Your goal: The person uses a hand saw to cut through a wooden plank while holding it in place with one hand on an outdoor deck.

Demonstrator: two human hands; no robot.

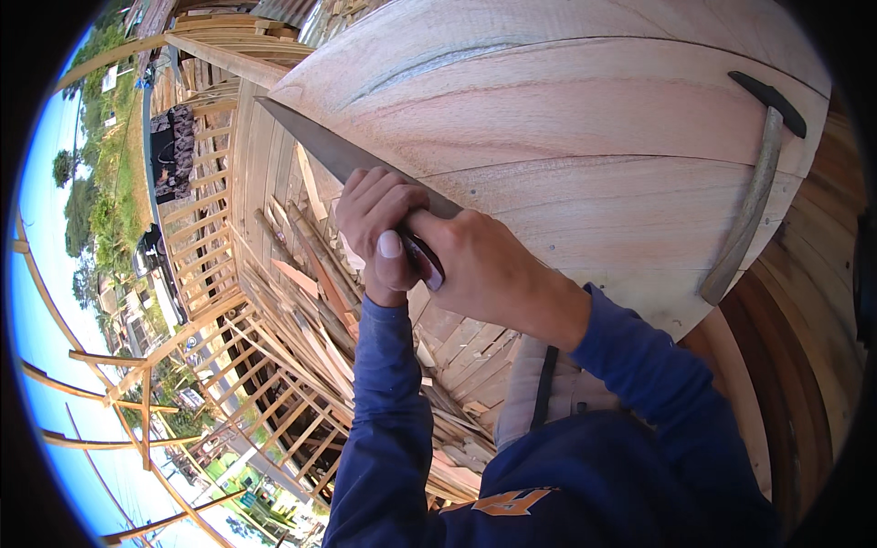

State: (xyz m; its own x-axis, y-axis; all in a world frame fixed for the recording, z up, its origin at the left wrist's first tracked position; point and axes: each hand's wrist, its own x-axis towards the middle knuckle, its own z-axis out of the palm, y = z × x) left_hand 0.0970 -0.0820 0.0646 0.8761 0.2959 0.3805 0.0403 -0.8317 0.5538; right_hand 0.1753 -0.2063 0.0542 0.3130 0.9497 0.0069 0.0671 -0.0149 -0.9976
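Item: long-bladed knife (347,155), steel, dark handle. Held in both hands at frame centre; the blade runs toward 10 o'clock, its flat lying along the lower edge of a broad curved timber panel (585,137).

Hands: left hand (375,228) and right hand (480,260) are pressed together, both wrapped tight round the handle, the left thumb crossing over it. Blue sleeves enter from 6 o'clock.

Also on the panel: a hammer-like tool (754,196) with a dark head and worn wooden haft, at 3 o'clock, resting against the panel face, well apart from the hands. How it is held there cannot be told.

Below, 7 to 8 o'clock: timber framing (237,365) and a heap of loose offcut boards (320,283).

Containers: none in view; the offcuts lie loose among the framing, not in any bin or box.

Risks, as judged: the blade may skid off the curved wood and swing free, since both hands bear on one short handle. The worker appears to stand high above the framing, so a slip of the blade could unbalance the body. The tool at 3 o'clock may slide off the panel if the panel is jarred.
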